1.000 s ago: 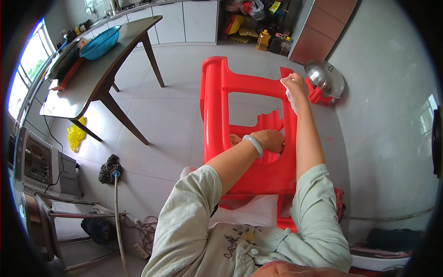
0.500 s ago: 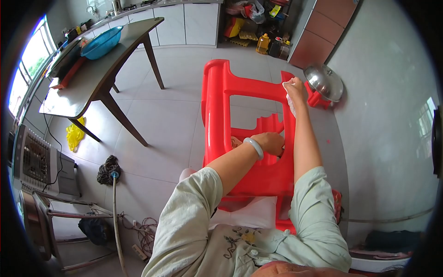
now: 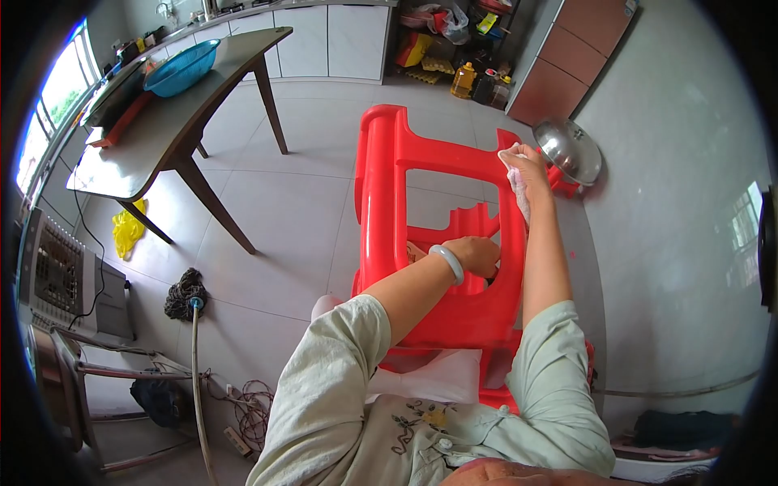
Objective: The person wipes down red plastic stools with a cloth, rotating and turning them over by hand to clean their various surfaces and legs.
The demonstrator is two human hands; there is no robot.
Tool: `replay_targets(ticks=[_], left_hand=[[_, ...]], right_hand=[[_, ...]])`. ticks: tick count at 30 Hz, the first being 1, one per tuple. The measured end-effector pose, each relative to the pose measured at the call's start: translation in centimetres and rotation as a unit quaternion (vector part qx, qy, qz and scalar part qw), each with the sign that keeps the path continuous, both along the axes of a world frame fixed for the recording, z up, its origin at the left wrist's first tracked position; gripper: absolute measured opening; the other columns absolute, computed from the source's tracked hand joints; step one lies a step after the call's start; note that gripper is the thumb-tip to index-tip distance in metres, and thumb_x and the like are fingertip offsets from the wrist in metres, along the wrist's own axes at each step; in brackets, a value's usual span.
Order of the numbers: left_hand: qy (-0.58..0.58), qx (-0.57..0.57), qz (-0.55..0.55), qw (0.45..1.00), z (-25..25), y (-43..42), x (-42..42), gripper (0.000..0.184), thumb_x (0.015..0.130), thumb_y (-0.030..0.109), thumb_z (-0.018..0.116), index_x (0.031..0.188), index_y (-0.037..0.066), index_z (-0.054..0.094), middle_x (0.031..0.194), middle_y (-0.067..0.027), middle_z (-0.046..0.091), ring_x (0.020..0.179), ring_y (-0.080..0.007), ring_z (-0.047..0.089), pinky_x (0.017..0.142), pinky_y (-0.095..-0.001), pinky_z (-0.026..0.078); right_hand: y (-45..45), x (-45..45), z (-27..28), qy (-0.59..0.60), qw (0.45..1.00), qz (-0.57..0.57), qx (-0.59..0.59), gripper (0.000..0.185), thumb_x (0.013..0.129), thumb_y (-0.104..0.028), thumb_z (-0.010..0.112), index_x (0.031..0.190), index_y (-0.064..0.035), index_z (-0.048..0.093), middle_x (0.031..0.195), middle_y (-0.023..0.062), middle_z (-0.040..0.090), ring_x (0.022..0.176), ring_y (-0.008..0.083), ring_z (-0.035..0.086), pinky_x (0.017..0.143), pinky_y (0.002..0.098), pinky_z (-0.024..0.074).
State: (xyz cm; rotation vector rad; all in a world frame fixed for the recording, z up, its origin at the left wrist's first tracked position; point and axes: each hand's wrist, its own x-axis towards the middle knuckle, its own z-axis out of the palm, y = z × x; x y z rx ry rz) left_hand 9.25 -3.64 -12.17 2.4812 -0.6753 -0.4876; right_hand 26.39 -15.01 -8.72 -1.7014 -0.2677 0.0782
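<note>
A red plastic stool (image 3: 382, 194) lies tipped in front of me, one open side facing up. My right hand (image 3: 531, 172) pinches a white cloth (image 3: 519, 188) against the stool's right-hand leg near its far end. Through the opening in the stool's side reaches my left hand (image 3: 476, 257), a pale bangle (image 3: 448, 263) on its wrist. Its fingers are curled at the inner edge of the stool's frame, their tips hidden from me.
A table (image 3: 174, 121) with a blue basin (image 3: 182, 69) stands at the far left. A mop (image 3: 188, 296) and a heater (image 3: 61, 271) are on the left. At the right wall, a metal lid (image 3: 567, 152) rests on a red stool. Oil bottles (image 3: 463, 81) stand beside the brown fridge (image 3: 571, 57).
My right hand, with the cloth, has shifted slightly toward me and to the right along the stool's leg. My left hand stays in nearly the same place.
</note>
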Motion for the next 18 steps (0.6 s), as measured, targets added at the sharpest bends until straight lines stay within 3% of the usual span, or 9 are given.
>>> replay_targets(ticks=[2, 9, 12, 14, 18], left_hand=[[-0.001, 0.000, -0.001, 1.000, -0.1, -0.1, 0.1, 0.030, 0.078, 0.019, 0.058, 0.102, 0.003, 0.068, 0.100, -0.0194, 0.067, 0.094, -0.0348, 0.064, 0.083, -0.0423, 0.051], [0.009, 0.008, -0.008, 1.000, 0.8, 0.2, -0.2, 0.029, 0.078, 0.016, 0.056, 0.101, 0.002, 0.067, 0.098, -0.0208, 0.067, 0.094, -0.0346, 0.065, 0.082, -0.0421, 0.051], [0.017, 0.011, -0.009, 1.000, 1.5, 0.3, -0.5, 0.028, 0.078, 0.014, 0.055, 0.100, 0.001, 0.067, 0.098, -0.0214, 0.067, 0.093, -0.0344, 0.065, 0.080, -0.0419, 0.051], [0.016, 0.014, -0.008, 1.000, 1.7, 0.4, -0.6, 0.028, 0.078, 0.014, 0.055, 0.099, 0.000, 0.067, 0.098, -0.0217, 0.066, 0.092, -0.0344, 0.065, 0.079, -0.0419, 0.051], [0.019, 0.018, -0.009, 1.000, 1.5, 0.4, -0.4, 0.028, 0.078, 0.014, 0.055, 0.097, -0.002, 0.067, 0.098, -0.0225, 0.066, 0.092, -0.0348, 0.065, 0.079, -0.0421, 0.051]], right_hand=[[-0.1, -0.1, 0.2, -0.003, 1.000, 0.006, -0.020, 0.024, 0.074, -0.018, 0.076, 0.087, -0.0089, 0.058, 0.074, 0.0008, 0.058, 0.061, 0.0088, 0.053, 0.051, 0.0247, 0.0401], [1.2, -1.9, 1.5, 0.024, 0.998, -0.028, -0.048, 0.023, 0.073, -0.018, 0.073, 0.086, -0.0101, 0.056, 0.073, 0.0008, 0.056, 0.055, 0.0089, 0.048, 0.048, 0.0248, 0.0368], [1.7, -1.9, 1.4, 0.023, 0.997, -0.067, -0.042, 0.013, 0.074, -0.013, 0.068, 0.077, -0.0069, 0.056, 0.065, 0.0021, 0.055, 0.050, 0.0100, 0.048, 0.043, 0.0273, 0.0361], [2.1, -1.8, 1.2, -0.035, 0.987, -0.104, -0.115, 0.015, 0.072, -0.016, 0.068, 0.075, -0.0061, 0.056, 0.064, 0.0032, 0.055, 0.049, 0.0113, 0.049, 0.044, 0.0283, 0.0375], [2.2, -2.4, 1.6, -0.053, 0.981, -0.123, -0.141, 0.015, 0.072, -0.017, 0.067, 0.075, -0.0060, 0.057, 0.064, 0.0028, 0.055, 0.049, 0.0114, 0.048, 0.044, 0.0289, 0.0376]])
